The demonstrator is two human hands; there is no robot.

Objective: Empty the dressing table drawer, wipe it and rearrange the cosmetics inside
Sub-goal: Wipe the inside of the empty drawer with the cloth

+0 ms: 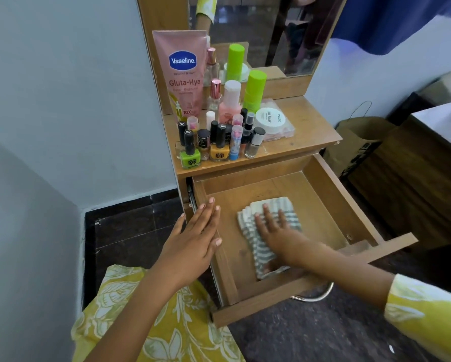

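Note:
The wooden drawer (331, 194) is pulled out, and only a grey-and-white striped cloth (255, 244) lies on its floor. My right hand (274, 228) presses flat on the cloth with fingers spread. My left hand (195, 236) rests with straight fingers on the drawer's left wall. On the dressing table top (308, 126) stand the cosmetics: a pink Vaseline tube (184, 74), several nail polish bottles (214, 145), a green-capped bottle (254, 91), a pink bottle (229, 103) and a white round jar (270, 121).
A mirror (261, 30) rises behind the table top. A brown paper bag (357, 142) stands on the floor to the right, next to dark wooden furniture (415, 184). A white wall is close on the left. A metal ring (313, 296) shows below the drawer front.

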